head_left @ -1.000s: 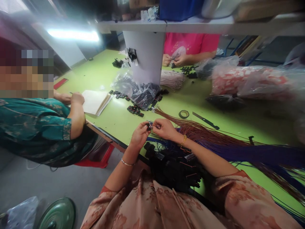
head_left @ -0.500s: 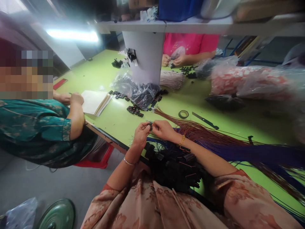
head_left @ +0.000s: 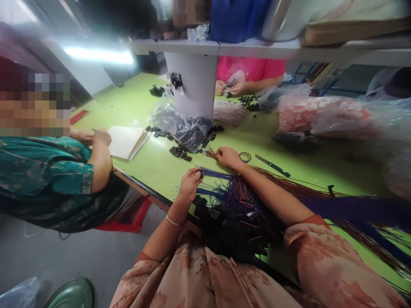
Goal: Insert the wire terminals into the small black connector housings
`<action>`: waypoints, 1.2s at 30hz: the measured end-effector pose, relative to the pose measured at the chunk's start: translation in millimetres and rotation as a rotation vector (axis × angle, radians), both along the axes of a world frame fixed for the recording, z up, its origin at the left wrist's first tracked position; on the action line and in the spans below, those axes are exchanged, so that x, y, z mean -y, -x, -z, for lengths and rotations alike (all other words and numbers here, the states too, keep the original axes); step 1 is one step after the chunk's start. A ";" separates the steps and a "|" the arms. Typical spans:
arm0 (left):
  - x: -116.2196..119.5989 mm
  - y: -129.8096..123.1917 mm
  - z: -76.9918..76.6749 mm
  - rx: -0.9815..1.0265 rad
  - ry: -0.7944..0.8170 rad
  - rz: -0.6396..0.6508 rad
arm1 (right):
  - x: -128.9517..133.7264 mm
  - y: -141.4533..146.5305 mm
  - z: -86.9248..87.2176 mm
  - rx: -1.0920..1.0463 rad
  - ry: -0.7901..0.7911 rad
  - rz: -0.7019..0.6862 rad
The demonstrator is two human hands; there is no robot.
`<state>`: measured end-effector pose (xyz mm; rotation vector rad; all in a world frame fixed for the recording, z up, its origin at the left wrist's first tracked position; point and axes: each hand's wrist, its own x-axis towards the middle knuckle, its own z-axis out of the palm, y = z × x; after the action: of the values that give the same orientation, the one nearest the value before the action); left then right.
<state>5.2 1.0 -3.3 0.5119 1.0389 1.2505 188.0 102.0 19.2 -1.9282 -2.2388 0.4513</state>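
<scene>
At tbl (head_left: 149, 169), L hand (head_left: 189, 184) pinching blk part (head_left: 201, 174), R hand (head_left: 229, 157) at wires (head_left: 210, 152), grip unclear

Beyond the tape roll (head_left: 245, 157), bare bench (head_left: 257, 136) leaves a lane for passing, bounded at the roll's far right by the bag of red-and-white pieces (head_left: 327, 113). A knife (head_left: 272, 165) lies right of the roll; the right hand (head_left: 228, 157) blocks its left, brown wires (head_left: 282, 185) its near side.

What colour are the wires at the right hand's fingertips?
Brown. The wires show best in the head view, beside the right hand.
</scene>
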 end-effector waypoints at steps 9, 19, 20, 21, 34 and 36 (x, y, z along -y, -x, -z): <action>-0.9 0.2 3.4 0.004 -0.003 0.012 | 2.5 -1.7 1.7 0.087 -0.001 -0.054; 0.8 -0.5 1.1 0.017 0.010 0.003 | 7.7 -3.9 -8.9 0.111 -0.095 -0.076; 0.7 -0.6 1.3 0.015 0.010 0.003 | 8.0 -2.7 -10.6 0.054 -0.118 -0.090; 0.8 -0.6 1.5 0.015 0.007 0.002 | 8.1 -0.4 -12.4 -0.018 -0.137 -0.111; 2.5 1.3 4.1 0.047 -0.034 0.023 | 42.0 30.9 -16.9 -0.656 -0.084 -0.267; 1.8 1.2 5.0 0.064 -0.032 0.014 | 49.6 28.6 -12.5 -0.614 -0.067 -0.262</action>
<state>4.0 -0.8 -8.3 0.5002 0.9616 1.2646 159.4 52.3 31.6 -1.2313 -2.0443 0.8534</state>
